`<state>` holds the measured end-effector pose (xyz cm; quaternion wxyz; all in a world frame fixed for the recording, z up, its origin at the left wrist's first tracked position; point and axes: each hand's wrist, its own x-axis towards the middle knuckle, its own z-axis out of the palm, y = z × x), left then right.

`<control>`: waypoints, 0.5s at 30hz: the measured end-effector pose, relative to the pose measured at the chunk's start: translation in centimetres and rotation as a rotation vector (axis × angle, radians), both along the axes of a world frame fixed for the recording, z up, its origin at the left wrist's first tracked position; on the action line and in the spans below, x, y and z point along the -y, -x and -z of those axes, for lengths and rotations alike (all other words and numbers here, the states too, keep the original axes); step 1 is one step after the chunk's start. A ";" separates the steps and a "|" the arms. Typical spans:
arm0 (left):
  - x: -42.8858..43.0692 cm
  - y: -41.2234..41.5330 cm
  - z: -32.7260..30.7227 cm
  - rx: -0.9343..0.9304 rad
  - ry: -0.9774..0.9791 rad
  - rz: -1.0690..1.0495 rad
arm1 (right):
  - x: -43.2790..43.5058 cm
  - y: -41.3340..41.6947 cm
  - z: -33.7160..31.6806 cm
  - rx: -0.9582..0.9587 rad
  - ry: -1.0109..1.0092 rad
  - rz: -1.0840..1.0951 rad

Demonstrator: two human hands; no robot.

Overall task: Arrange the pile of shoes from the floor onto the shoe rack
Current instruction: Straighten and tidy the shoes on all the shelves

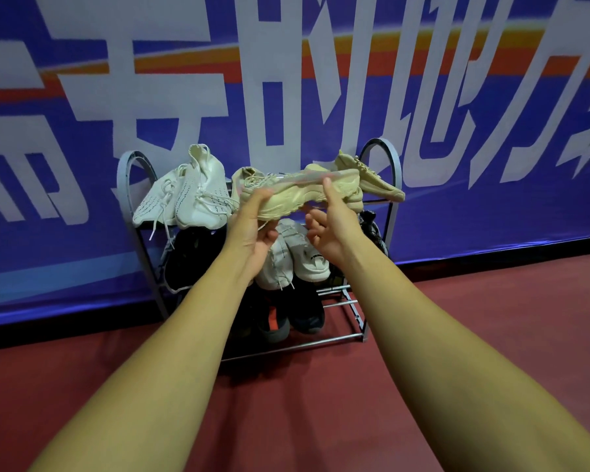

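Both hands on one shoe: left hand (252, 229) pinches the toe end of a beige chunky-soled mesh sneaker (297, 194) between thumb and fingers; right hand (327, 226) has only its thumb pressed against the heel end, other fingers spread loose below it (so support more than clamp). Sneaker is sideways in the air, level with the top shelf of the grey metal tube shoe rack (389, 206), in front of its middle, sole edge pinkish and translucent, a lace hanging underneath.

Top shelf: pair of white knit sneakers with dark speckles (188, 195) on the left, toes over the front bar, laces dangling; matching beige sneaker (375, 182) on the right, toe past the rack's side hoop. Another beige piece just behind the held shoe, mostly covered.

Middle shelf: pair of off-white canvas shoes (297, 253) between the forearms, partly blocked. Black shoes either side are too dark to make out. Bottom shelf: dark shoes (286, 318), one with a red patch, half hidden by the left forearm.

Rack stands on red floor (321, 403) against a blue banner with large white characters (321, 97).
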<state>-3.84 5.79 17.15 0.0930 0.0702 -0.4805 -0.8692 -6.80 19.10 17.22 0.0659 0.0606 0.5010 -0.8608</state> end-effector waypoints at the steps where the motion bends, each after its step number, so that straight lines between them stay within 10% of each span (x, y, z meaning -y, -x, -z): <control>1: 0.4 0.0 0.1 0.004 -0.042 -0.013 | -0.3 0.2 0.0 0.025 0.046 0.026; 15: 0.0 -0.1 -0.4 0.073 -0.247 -0.061 | 0.0 0.0 -0.3 0.050 -0.021 -0.069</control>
